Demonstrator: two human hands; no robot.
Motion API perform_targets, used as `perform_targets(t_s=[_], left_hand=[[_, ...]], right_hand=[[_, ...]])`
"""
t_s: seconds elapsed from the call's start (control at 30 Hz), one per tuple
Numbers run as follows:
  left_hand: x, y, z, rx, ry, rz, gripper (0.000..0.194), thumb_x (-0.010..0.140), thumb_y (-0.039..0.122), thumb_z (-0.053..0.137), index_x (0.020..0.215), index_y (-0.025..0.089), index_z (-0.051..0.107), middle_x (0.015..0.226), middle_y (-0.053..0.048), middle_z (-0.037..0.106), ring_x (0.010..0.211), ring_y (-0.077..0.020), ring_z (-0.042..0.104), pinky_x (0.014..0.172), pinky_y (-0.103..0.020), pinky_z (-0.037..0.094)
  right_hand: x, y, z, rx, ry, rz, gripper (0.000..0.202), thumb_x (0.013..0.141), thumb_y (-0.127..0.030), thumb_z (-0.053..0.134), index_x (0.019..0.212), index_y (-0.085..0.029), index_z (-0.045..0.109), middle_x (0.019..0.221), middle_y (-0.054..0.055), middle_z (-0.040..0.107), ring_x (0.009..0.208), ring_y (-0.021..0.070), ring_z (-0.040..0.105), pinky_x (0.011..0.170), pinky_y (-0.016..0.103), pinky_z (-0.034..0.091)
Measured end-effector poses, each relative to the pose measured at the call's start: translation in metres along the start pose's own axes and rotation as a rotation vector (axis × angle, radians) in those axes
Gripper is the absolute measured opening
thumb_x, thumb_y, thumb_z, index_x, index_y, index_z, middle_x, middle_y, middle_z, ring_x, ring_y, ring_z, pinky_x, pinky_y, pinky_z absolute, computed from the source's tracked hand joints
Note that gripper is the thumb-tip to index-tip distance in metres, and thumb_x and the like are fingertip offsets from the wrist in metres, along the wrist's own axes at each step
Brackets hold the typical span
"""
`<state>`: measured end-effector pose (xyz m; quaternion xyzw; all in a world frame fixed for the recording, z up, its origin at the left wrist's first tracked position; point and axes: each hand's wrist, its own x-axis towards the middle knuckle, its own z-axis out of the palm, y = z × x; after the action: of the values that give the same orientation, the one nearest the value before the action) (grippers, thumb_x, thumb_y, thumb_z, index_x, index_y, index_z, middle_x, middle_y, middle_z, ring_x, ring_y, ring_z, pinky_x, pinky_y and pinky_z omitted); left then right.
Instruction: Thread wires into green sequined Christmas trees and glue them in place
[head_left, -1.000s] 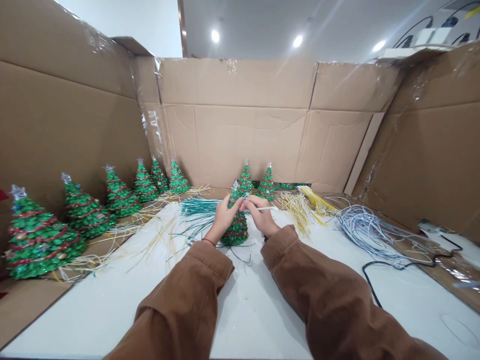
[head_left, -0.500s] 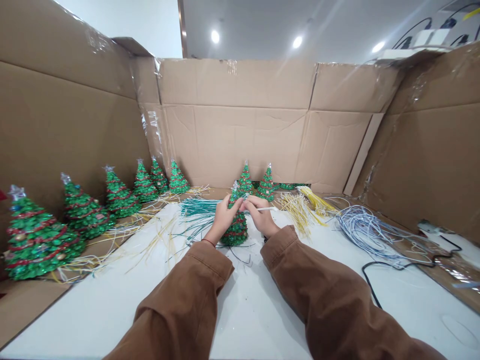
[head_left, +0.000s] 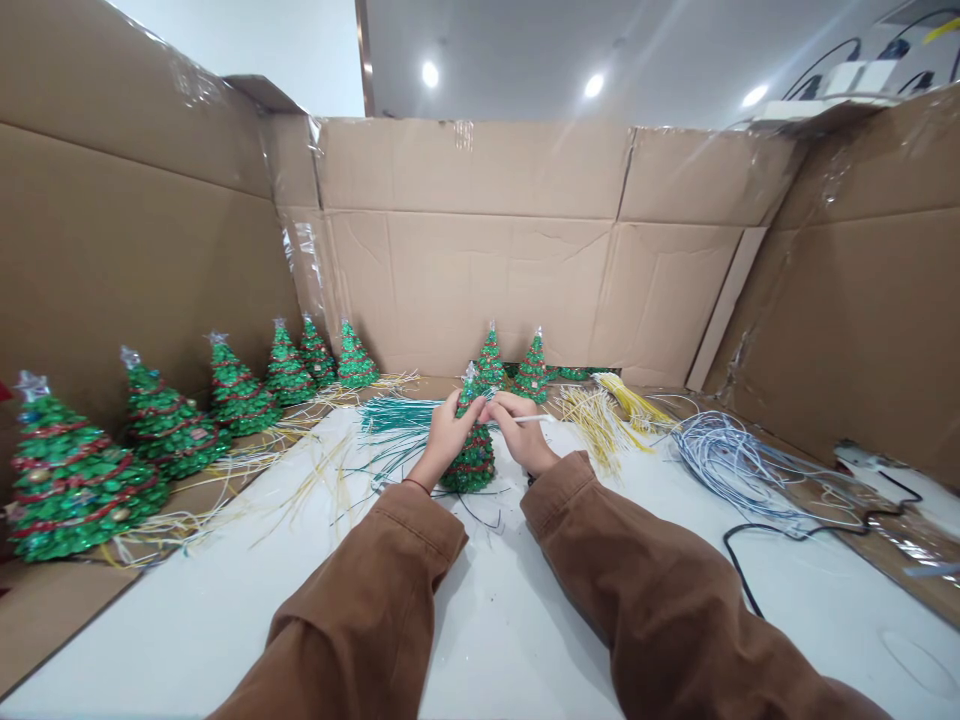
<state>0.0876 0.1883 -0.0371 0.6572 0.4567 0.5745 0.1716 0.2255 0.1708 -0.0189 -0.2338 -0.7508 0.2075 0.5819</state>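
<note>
Nothing visibly shifts: left hand (head_left: 448,434) and right hand (head_left: 527,436) meet at the near middle tree (head_left: 474,466) on the bench (head_left: 499,630), right clasping a white stick (head_left: 535,418), left's grip unclear; keeping both steady should help.

Nine pale-topped trees (head_left: 244,395); two hands (head_left: 448,434); three ceiling lights (head_left: 594,86); one wire coil (head_left: 716,460).

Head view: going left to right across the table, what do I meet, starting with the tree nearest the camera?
Nearest tree → second tree → third tree → green wires → left hand → right hand → yellow-and-white wires → coiled pale wire.
</note>
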Motion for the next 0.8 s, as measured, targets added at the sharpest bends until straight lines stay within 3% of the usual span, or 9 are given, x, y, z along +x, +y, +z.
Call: perform_targets(t_s=[0.5, 0.8], left_hand=[[0.0003, 0.0009, -0.0006, 0.004, -0.003, 0.013, 0.030, 0.080, 0.047, 0.053, 0.075, 0.018, 0.054, 0.063, 0.003, 0.051, 0.060, -0.0115, 0.046, 0.060, -0.023, 0.036], [0.0011, -0.0025, 0.0004, -0.035, -0.006, -0.015, 0.030, 0.078, 0.048, 0.055, 0.074, 0.019, 0.054, 0.061, 0.004, 0.050, 0.052, -0.0098, 0.044, 0.055, -0.022, 0.036]], right_hand=[[0.0003, 0.0004, 0.0003, 0.014, -0.002, -0.015, 0.029, 0.084, -0.022, 0.045, 0.058, -0.019, 0.057, 0.063, 0.001, 0.059, 0.066, 0.0145, 0.056, 0.066, 0.027, 0.041], [-0.0001, -0.0010, 0.0004, 0.015, -0.001, 0.020, 0.030, 0.083, -0.023, 0.044, 0.057, -0.019, 0.057, 0.063, 0.001, 0.058, 0.067, 0.0143, 0.055, 0.068, 0.027, 0.041]])
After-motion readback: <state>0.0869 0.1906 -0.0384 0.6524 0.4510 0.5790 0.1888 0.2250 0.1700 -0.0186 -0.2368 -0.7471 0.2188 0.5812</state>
